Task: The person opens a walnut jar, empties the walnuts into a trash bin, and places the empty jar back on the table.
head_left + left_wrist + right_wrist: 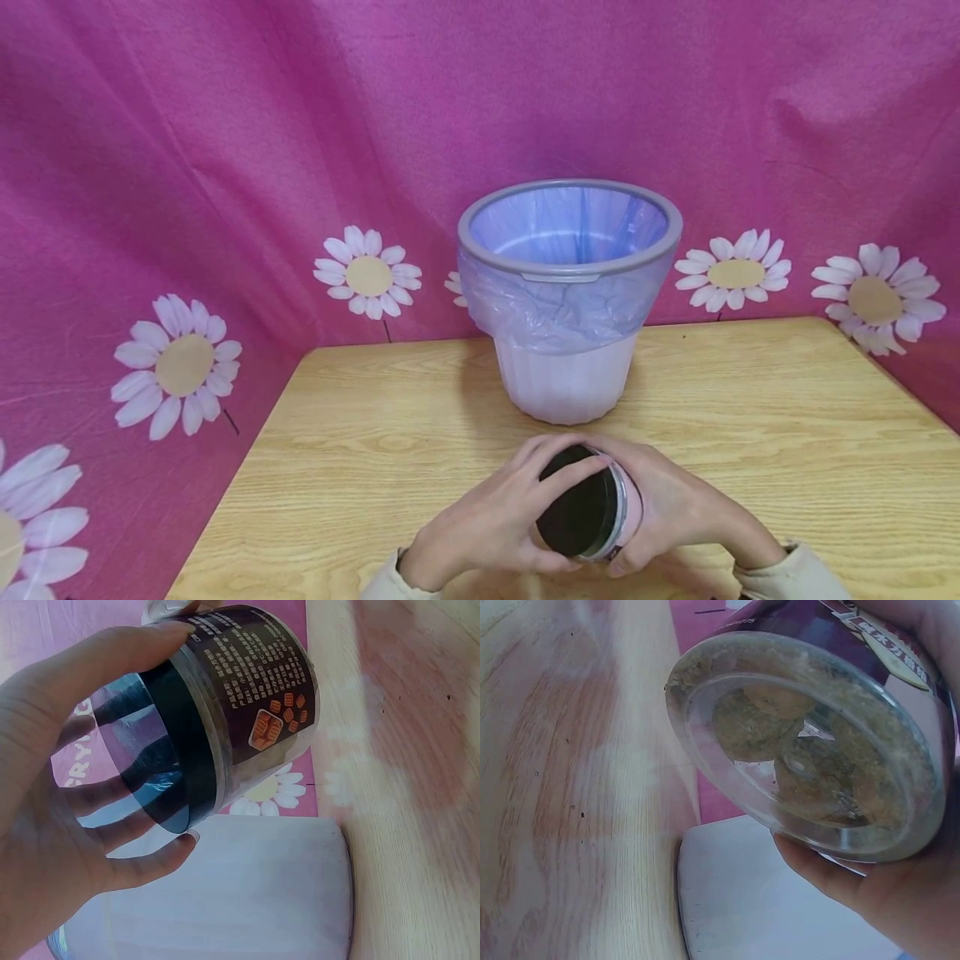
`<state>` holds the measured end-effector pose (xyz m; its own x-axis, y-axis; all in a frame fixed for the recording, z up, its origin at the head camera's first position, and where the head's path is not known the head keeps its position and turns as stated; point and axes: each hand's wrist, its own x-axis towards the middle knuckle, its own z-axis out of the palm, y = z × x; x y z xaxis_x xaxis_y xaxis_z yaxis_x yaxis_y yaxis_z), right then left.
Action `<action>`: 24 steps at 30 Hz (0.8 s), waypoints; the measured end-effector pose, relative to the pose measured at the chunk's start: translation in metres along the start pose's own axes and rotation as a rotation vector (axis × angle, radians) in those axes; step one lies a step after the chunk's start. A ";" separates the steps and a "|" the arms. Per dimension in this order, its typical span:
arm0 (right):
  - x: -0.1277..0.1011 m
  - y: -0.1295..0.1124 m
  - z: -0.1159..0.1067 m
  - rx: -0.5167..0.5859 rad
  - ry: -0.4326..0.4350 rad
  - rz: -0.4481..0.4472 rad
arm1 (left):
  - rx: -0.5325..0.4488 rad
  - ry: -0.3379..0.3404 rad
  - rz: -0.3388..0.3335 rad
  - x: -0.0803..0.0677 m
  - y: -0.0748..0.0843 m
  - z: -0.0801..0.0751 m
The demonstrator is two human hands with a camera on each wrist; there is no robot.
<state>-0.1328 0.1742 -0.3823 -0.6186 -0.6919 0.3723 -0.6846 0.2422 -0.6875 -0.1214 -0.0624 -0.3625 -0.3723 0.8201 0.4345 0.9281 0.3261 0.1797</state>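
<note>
A clear plastic jar (632,504) with a black lid (576,515) is tilted on its side above the table, its lid facing left. My left hand (483,512) grips the lid, thumb and fingers spread round its rim. Around the jar's body curls my right hand (675,500). In the left wrist view the dark brown label (251,682) carries white print and pictures of small waffle-like pieces. Through the jar's clear base (727,769), in the right wrist view, brownish-green lumps show inside; what they are I cannot tell.
A white bin (562,379) with a grey rim (570,271) and a translucent bluish bag (555,312) stands just beyond my hands. It rests on a wood-grain table (375,433). Behind and to the sides hangs a pink cloth (420,108) with white daisies.
</note>
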 end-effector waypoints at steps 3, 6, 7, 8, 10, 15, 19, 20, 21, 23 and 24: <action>0.000 0.001 0.000 0.001 0.000 -0.013 | -0.015 -0.025 -0.002 0.000 0.000 -0.001; 0.000 0.003 0.001 -0.001 0.000 -0.040 | -0.015 -0.029 0.020 0.000 0.000 -0.001; -0.001 0.002 0.001 -0.004 0.003 -0.040 | -0.010 -0.022 0.027 0.001 0.000 -0.001; -0.001 0.002 0.000 -0.006 0.001 -0.032 | -0.004 -0.014 0.033 0.001 -0.001 -0.001; -0.001 0.000 0.000 -0.008 0.003 -0.004 | 0.007 0.008 0.041 0.001 -0.001 -0.001; -0.001 -0.002 0.000 -0.021 0.010 0.029 | 0.010 0.016 0.023 0.000 0.000 -0.001; 0.000 -0.002 -0.001 -0.023 0.011 0.004 | -0.006 0.006 0.029 0.000 0.000 -0.001; 0.000 -0.002 -0.001 -0.019 0.011 0.002 | -0.011 0.003 0.032 0.000 0.000 -0.001; 0.000 -0.003 -0.001 -0.015 0.008 0.000 | -0.014 0.002 0.037 0.000 -0.001 -0.001; 0.001 -0.003 -0.001 -0.013 0.007 0.000 | -0.018 -0.001 0.045 0.001 -0.001 -0.001; 0.001 -0.003 -0.001 -0.013 0.009 0.005 | -0.016 0.002 0.047 0.001 -0.001 -0.001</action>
<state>-0.1318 0.1733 -0.3797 -0.6252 -0.6847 0.3746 -0.6866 0.2544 -0.6811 -0.1228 -0.0626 -0.3615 -0.3287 0.8333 0.4445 0.9442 0.2800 0.1734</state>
